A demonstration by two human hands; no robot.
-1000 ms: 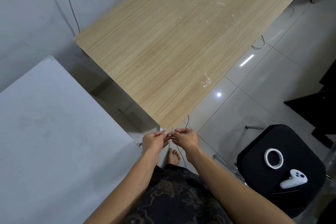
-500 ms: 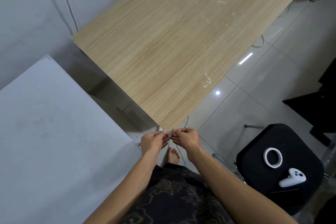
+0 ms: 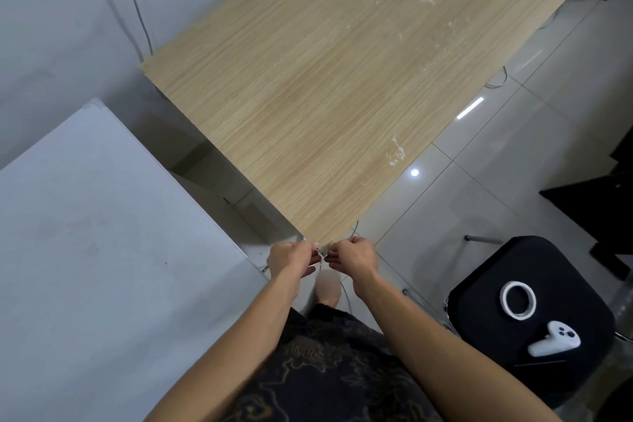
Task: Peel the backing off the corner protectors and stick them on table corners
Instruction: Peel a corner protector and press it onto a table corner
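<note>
Corner protector (image 3: 321, 252), seemingly clear plastic, pinched between left hand (image 3: 291, 259) and right hand (image 3: 353, 257), held at near corner of bench (image 3: 325, 96)

Dim even indoor light, ceiling-lamp glare on floor tiles (image 3: 470, 107), wide-angle edge distortion

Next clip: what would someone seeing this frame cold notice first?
The big light-wood table runs diagonally across the middle, and at its near corner the left hand and right hand pinch a small pale corner protector between them. At lower right, a black stool carries a white tape roll and a white controller.
</note>
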